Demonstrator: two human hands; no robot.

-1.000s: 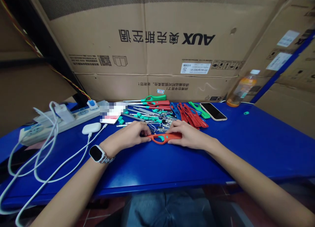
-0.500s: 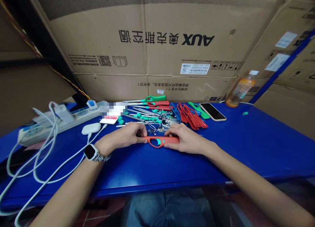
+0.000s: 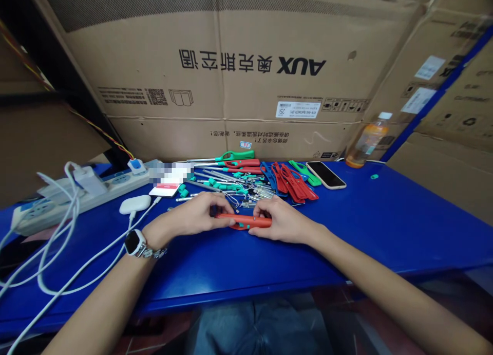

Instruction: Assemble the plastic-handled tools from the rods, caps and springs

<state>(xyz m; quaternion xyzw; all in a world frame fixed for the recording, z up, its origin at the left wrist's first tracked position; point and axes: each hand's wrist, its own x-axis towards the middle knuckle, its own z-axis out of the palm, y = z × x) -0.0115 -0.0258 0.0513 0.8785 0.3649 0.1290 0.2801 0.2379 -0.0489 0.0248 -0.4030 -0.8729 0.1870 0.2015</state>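
Both hands hold one red plastic lighter body (image 3: 243, 221) just above the blue table (image 3: 385, 226). My left hand (image 3: 200, 217), with a smartwatch on its wrist, pinches the left end. My right hand (image 3: 279, 219) grips the right end with curled fingers. The body is turned on edge, so its teal trigger is hidden. Directly behind the hands lies a pile of metal tubes and teal parts (image 3: 231, 183), then red and blue handle shells (image 3: 288, 179).
A phone (image 3: 325, 174) lies right of the shells, with an orange drink bottle (image 3: 364, 142) behind it. A power strip (image 3: 77, 190) with white cables and a white charger pod (image 3: 134, 204) sit at left. Large cardboard boxes (image 3: 246, 72) wall the back.
The red lighter body has rolled from lying flat, trigger showing, onto its edge. Both hands shifted slightly left with it, as did the view.
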